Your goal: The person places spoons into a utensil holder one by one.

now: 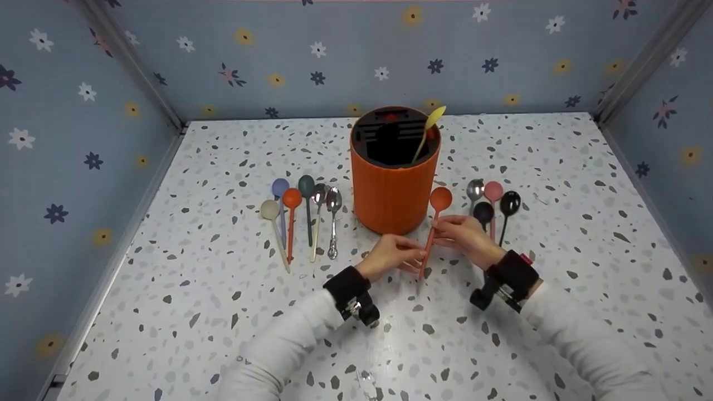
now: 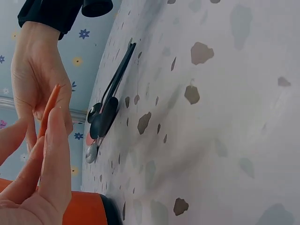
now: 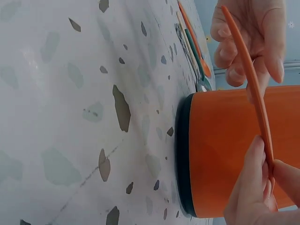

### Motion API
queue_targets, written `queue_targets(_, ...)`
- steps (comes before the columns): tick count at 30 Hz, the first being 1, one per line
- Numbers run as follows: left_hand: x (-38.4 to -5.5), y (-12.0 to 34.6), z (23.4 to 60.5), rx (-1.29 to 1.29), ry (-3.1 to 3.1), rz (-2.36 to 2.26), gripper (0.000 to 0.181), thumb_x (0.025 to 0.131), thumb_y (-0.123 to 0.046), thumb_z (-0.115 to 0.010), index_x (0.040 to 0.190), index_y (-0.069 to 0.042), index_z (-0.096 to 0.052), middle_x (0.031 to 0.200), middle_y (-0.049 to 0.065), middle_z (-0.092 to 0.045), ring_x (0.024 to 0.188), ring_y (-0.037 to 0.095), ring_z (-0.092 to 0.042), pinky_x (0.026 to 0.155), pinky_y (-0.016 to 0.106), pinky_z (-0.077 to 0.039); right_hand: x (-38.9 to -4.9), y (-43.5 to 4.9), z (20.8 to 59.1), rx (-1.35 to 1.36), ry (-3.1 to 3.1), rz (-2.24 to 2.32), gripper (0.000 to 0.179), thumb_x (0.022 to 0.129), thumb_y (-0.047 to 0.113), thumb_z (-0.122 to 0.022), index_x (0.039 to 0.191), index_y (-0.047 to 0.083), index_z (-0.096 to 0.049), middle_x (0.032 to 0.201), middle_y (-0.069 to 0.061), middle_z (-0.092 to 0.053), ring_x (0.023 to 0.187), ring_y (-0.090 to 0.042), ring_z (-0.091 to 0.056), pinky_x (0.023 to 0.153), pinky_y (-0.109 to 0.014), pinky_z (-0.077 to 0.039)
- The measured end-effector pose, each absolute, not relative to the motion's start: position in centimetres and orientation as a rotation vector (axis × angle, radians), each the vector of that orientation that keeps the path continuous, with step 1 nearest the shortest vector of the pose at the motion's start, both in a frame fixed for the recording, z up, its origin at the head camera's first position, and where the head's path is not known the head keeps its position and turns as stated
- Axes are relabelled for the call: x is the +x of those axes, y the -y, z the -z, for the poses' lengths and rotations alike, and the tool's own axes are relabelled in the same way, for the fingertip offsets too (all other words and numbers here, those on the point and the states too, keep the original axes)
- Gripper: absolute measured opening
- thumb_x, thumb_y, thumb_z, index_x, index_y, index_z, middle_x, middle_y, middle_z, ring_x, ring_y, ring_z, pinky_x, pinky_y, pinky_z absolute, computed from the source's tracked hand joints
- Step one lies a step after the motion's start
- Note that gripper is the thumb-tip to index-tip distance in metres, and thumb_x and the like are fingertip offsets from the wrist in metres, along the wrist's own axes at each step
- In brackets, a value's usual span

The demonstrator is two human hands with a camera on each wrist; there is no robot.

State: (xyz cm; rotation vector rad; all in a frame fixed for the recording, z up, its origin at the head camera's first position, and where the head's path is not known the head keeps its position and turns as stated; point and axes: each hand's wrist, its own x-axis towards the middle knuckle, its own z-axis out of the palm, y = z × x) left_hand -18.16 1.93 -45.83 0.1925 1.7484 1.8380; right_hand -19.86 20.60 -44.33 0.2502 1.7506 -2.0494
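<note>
An orange-red spoon [image 1: 440, 199] is held above the table, bowl toward the canister and handle slanting toward me. My right hand [image 1: 467, 236] pinches its handle just below the bowl; the right wrist view shows the thumb and fingers [image 3: 251, 178] on either side. Beside the lower handle is my left hand [image 1: 391, 256], its fingers loosely extended; whether they touch the handle is hard to tell. Just behind stands an orange canister [image 1: 392, 195] with a black slotted top, and a yellow spoon [image 1: 435, 117] leans out of it, bowl up.
Left of the canister lie several spoons: beige [image 1: 270, 210], lilac [image 1: 281, 187], orange [image 1: 292, 197], green [image 1: 306, 186] and metal [image 1: 333, 199] ones. To the right lie a pink spoon [image 1: 493, 191], a black spoon [image 1: 510, 203], a dark spoon [image 1: 483, 213] and a metal one [image 1: 475, 189]. Flowered panels enclose the speckled table.
</note>
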Motion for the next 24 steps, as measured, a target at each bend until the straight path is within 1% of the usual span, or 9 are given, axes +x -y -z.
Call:
queue_targets(4,-17.9,-2.2,46.1,0.186,-1.732,-1.86,0.024,0.08,0.001,-0.061,0.101,0.012,-0.059,0.082,0.018,-0.064,0.064,0.016,-0.062,0.066,0.035,-0.055,-19.6,-20.5,44.4,0.249,-1.732,2.075,0.033,0.087,0.007,-0.056,0.111,-0.011,-0.043,0.087,-0.009,-0.058,0.079,-0.016,-0.06,0.081,-0.03,-0.051)
queue_targets(7,-17.6,-2.3,45.7,0.181,-1.734,-1.862,0.025,0.08,0.003,-0.061,0.103,0.012,-0.059,0.084,0.021,-0.064,0.062,0.015,-0.062,0.064,0.034,-0.055,-19.4,-20.4,44.1,0.252,-1.74,2.075,0.029,0.086,0.007,-0.057,0.107,-0.008,-0.045,0.086,-0.008,-0.057,0.079,-0.016,-0.059,0.081,-0.03,-0.051)
queue_targets(11,-17.4,-2.3,45.1,0.182,-1.729,-1.853,0.025,0.08,0.005,-0.06,0.104,0.012,-0.057,0.089,0.026,-0.063,0.062,0.016,-0.063,0.065,0.034,-0.055,-19.3,-20.2,43.4,0.243,-1.758,2.054,0.028,0.085,0.009,-0.058,0.106,-0.005,-0.046,0.089,-0.008,-0.056,0.081,-0.016,-0.058,0.083,-0.031,-0.05)
queue_targets(14,-17.4,-2.3,44.6,0.195,-1.728,-1.844,0.024,0.08,0.005,-0.059,0.102,0.012,-0.058,0.084,0.023,-0.063,0.063,0.017,-0.063,0.065,0.034,-0.055,-19.1,-20.3,42.8,0.215,-1.766,2.05,0.027,0.085,0.01,-0.059,0.104,-0.004,-0.047,0.088,-0.007,-0.056,0.081,-0.015,-0.058,0.083,-0.031,-0.05)
queue_targets(17,-17.4,-2.2,44.0,0.216,-1.734,-1.835,0.022,0.08,0.005,-0.059,0.101,0.012,-0.058,0.076,0.014,-0.063,0.063,0.017,-0.062,0.065,0.034,-0.055,-19.0,-20.4,42.1,0.174,-1.779,2.056,0.028,0.085,0.011,-0.06,0.104,-0.005,-0.048,0.086,-0.006,-0.057,0.08,-0.015,-0.058,0.083,-0.031,-0.05)
queue_targets(19,-17.3,-2.2,43.5,0.236,-1.739,-1.828,0.022,0.08,0.005,-0.059,0.101,0.013,-0.058,0.074,0.01,-0.061,0.063,0.017,-0.062,0.065,0.034,-0.055,-18.8,-20.4,41.6,0.143,-1.791,2.061,0.028,0.084,0.012,-0.06,0.103,-0.005,-0.048,0.085,-0.006,-0.057,0.08,-0.015,-0.058,0.084,-0.032,-0.05)
queue_targets(21,-17.3,-2.1,42.9,0.261,-1.755,-1.816,0.022,0.081,0.005,-0.059,0.101,0.013,-0.058,0.075,0.01,-0.061,0.063,0.016,-0.062,0.065,0.034,-0.055,-18.7,-20.4,41.1,0.122,-1.807,2.063,0.028,0.084,0.013,-0.061,0.102,-0.005,-0.05,0.085,-0.006,-0.057,0.08,-0.015,-0.058,0.084,-0.032,-0.049)
queue_targets(24,-17.3,-2.0,42.0,0.308,-1.794,-1.796,0.022,0.081,0.004,-0.058,0.101,0.012,-0.058,0.078,0.013,-0.062,0.064,0.016,-0.062,0.065,0.034,-0.055,-18.6,-20.4,40.4,0.099,-1.83,2.071,0.025,0.084,0.014,-0.061,0.1,-0.002,-0.051,0.085,-0.005,-0.056,0.08,-0.015,-0.058,0.084,-0.032,-0.049)
